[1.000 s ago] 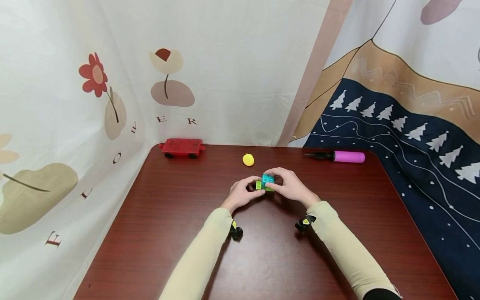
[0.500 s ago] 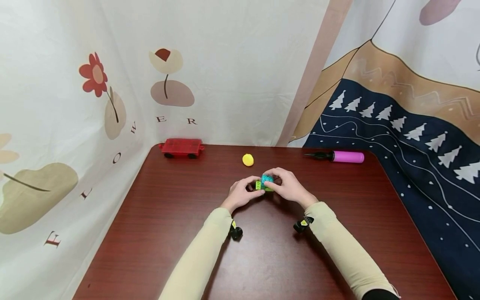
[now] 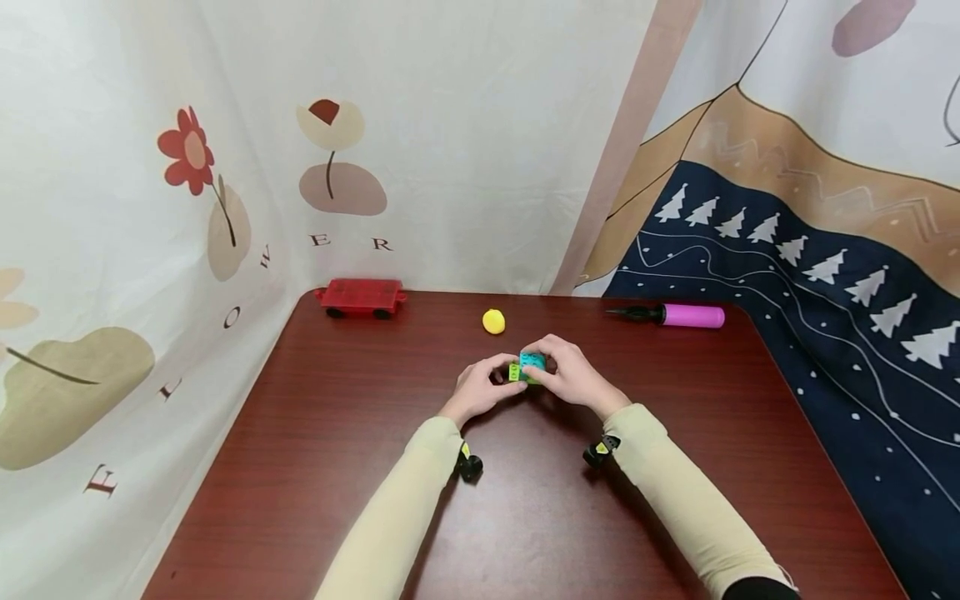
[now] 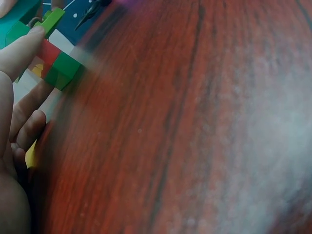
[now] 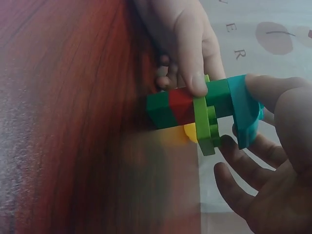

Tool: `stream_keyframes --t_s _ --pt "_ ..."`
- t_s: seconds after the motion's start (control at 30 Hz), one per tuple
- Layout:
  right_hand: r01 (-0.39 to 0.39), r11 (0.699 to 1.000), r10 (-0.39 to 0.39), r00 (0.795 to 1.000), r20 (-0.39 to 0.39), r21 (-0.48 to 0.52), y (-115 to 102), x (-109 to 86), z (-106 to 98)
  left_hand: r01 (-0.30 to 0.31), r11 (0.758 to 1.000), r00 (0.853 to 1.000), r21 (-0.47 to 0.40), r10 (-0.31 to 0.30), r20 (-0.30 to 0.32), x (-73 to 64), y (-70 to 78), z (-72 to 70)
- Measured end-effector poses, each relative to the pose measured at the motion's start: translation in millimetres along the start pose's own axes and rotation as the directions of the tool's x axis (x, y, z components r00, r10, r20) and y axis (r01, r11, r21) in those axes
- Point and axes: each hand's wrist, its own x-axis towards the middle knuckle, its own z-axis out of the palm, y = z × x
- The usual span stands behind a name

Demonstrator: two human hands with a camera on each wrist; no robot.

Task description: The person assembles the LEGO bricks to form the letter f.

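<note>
A small upright stack of building blocks is between my two hands. From the bottom it shows a dark green block (image 5: 158,111), a red block (image 5: 181,105), a wider light green plate (image 5: 202,127), another dark green block (image 5: 219,98) and a curved teal block (image 5: 242,109) on top. My left hand (image 3: 477,389) pinches the stack at the light green plate, its thumb over the plate's edge. With thumb and fingertips, my right hand (image 3: 574,374) holds the teal block. Whether the stack's base touches the table cannot be told.
Along the back of the brown table (image 3: 360,400) stand a red toy wagon (image 3: 365,298) at left and a yellow lemon-like object (image 3: 493,322) in the middle. At right lies a pink hand pump (image 3: 692,315) with a black end. Printed cloth hangs behind.
The head view has shifted very slightly. Both hands keep their hold on the block stack, with only a tiny shift of the right hand's fingers at the teal block.
</note>
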Motion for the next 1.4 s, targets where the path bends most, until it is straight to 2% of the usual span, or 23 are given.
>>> stream_keyframes --t_s 0.23,0.47,0.77,0.97,1.13,1.23,1.4 --pt "0.035 0.999 -0.035 0.999 0.021 -0.039 2 7.4 -2 -0.01 1.0 1.0 -0.015 0.01 -0.001 2.5 -2.4 -2.7" --pt "0.026 0.996 -0.022 0.998 0.052 -0.088 0 11.0 -4 -0.005 1.0 1.0 -0.001 0.005 -0.003 5.4 -5.3 -2.7" --pt "-0.004 0.994 0.005 1.0 0.007 -0.111 3 4.9 5 -0.001 1.0 1.0 -0.009 0.001 0.006 4.2 -7.4 -2.9" --pt "0.007 0.996 -0.011 0.999 -0.05 -0.084 8 4.4 11 -0.006 1.0 1.0 -0.003 0.006 -0.009 5.8 -7.0 -2.9" --pt "-0.021 1.0 0.02 0.998 -0.066 -0.009 13 -0.8 13 -0.01 1.0 1.0 -0.002 0.01 0.014 5.5 -4.9 0.3" --pt "-0.039 0.999 0.039 0.997 -0.069 0.012 14 -4.4 13 -0.015 1.0 1.0 0.002 0.015 0.021 4.9 -3.5 2.0" --pt "-0.026 1.0 0.026 0.998 -0.05 0.005 14 -6.9 13 -0.013 1.0 1.0 0.012 0.013 0.015 4.4 -3.0 1.2"
